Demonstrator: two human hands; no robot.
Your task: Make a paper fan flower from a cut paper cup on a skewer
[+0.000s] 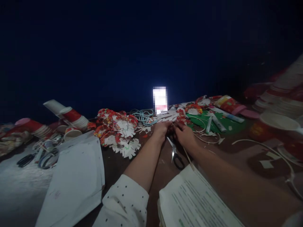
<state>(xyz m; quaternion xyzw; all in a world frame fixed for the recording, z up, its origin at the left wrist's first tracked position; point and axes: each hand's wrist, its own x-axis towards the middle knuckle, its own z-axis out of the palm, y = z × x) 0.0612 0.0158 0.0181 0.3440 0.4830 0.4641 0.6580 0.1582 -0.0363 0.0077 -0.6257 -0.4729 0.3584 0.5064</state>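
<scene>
My left hand and my right hand meet at the middle of the table, fingertips pinched close together. From beneath the right palm a thin pale cord runs down toward a pad of papers. Its upper end is hidden by the fingers, and whatever the left fingertips grip is too small to make out. Just below the hands lie scissors with black handles, their blades apart. Red and white cut paper cup pieces lie beyond the fingers.
Cut paper cups are heaped at left, near light blue cord. Stacked paper cups lean farther left, behind white sheets. Printed papers lie in front. Tubes rest on a green sheet at right. A bright screen stands behind.
</scene>
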